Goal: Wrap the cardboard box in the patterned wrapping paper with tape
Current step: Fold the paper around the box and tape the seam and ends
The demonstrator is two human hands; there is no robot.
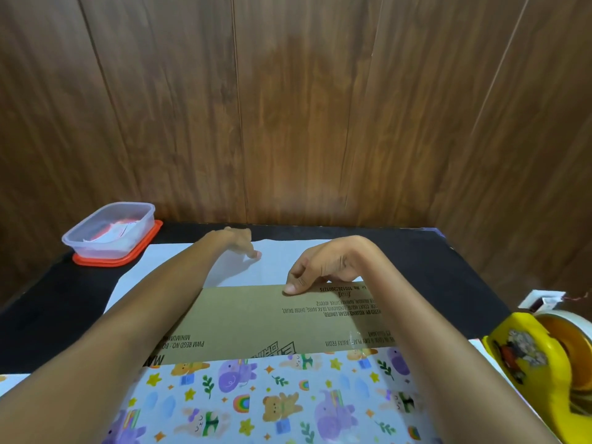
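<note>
Head view, we list: right hand (323, 267) grips the box (272, 318) at its far edge, thumb on top. Left hand (238, 241) reaches the paper (272, 398) at its white far edge; we cannot tell its grip. Box lies on paper, near part covered. Dispenser (528, 363) near right; tub (109, 232) far left, on the black table (48, 315).

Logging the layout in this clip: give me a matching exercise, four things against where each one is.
Things: 1 tape dispenser; 2 plastic container; 3 right hand; 4 left hand.
Places: A far edge of the cardboard box; B far left of the table; C white paper beyond the box; D right side of the table.
Pairs: 1-D; 2-B; 3-A; 4-C.
</note>
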